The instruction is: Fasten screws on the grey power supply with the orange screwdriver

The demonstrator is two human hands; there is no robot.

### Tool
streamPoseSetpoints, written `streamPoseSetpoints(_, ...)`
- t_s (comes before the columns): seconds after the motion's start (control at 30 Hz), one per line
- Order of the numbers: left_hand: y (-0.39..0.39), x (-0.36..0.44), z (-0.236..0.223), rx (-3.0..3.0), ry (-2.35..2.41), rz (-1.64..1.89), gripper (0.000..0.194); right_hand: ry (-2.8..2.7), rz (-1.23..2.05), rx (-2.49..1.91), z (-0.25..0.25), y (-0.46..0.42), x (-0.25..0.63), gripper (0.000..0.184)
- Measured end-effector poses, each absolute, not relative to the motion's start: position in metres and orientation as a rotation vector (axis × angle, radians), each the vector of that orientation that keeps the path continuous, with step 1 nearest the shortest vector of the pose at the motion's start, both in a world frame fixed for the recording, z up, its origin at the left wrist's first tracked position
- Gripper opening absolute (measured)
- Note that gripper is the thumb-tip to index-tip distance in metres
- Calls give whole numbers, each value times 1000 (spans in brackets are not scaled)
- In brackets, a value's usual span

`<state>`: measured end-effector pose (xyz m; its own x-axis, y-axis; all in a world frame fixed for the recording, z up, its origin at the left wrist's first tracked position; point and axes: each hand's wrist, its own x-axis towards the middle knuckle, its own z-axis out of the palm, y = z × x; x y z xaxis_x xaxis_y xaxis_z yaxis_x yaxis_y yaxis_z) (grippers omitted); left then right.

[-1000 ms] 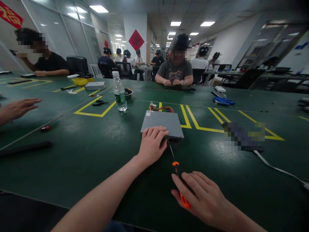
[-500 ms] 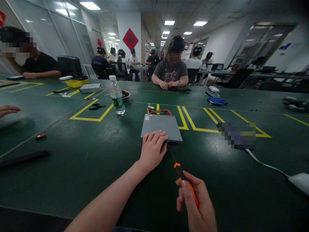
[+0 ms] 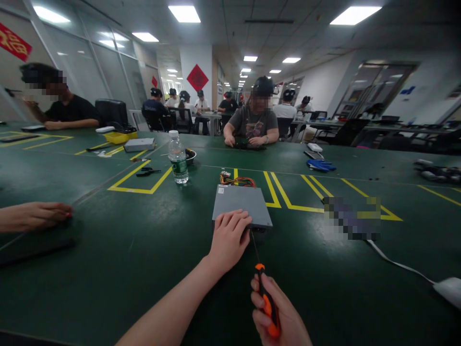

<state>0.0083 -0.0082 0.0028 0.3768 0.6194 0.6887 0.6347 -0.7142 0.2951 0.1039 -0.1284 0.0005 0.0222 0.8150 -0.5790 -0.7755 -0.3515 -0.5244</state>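
Grey metal case (image 3: 242, 199) sits well in from the near edge of the green bench (image 3: 144, 274), its bundle of coloured wires (image 3: 242, 181) trailing off toward the far edge. Main change over the last half second is the right hand (image 3: 283, 312) — it's rolled over, fingers now wrapped round the handle of the orange-and-black screwdriver (image 3: 267, 303), thumb along the top. Shaft has tipped up too, and the end is in closer to the case's near face, so I'd say that's a fresh grip for another bit of turning.

Left hand (image 3: 230, 235) hasn't budged: fingers side by side over the case's near-left part, looks like it's bracing the thing. Can't tell if it's actually pinching, since most of the thumb is out of sight.

Also, a co-worker's hand (image 3: 43, 215) by the left edge has reached a small red object (image 3: 68, 214) and nearly covers it. Doesn't seem to matter for the screwdriver work.

Hard to make out: the tip — lost in shadow under the near rim, so no idea if it's seated in anything or just touching. Pixelated patch (image 3: 353, 218) near the right side, couldn't say what's under it.
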Motion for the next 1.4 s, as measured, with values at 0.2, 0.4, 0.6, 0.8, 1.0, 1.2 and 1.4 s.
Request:
streamPoseSetpoints(0.2,-8,9,2,-2580,-1189,-1297,24,-97,1742,-980,-16,-125,113,45)
streamPoseSetpoints(0.4,-7,10,0,-2559,-1199,-1299,22,-116,1807,-912,-20,-123,116,45)
streamPoseSetpoints(0.6,-8,10,0,-2580,-1208,-1317,23,-150,1813,-945,-17,-121,111,44)
streamPoseSetpoints(0.8,-8,10,0,-2552,-1212,-1321,22,-195,1772,-954,-20,-119,115,44)
streamPoseSetpoints(1.0,-8,12,0,-2530,-1222,-1312,22,-143,1758,-967,-23,-118,117,46)
streamPoseSetpoints(1.2,-9,10,2,-2541,-1218,-1299,22,-74,1697,-975,-13,-123,107,43)
streamPoseSetpoints(1.4,-9,10,3,-2569,-1224,-1300,20,42,1583,-988,-2,-124,97,38)
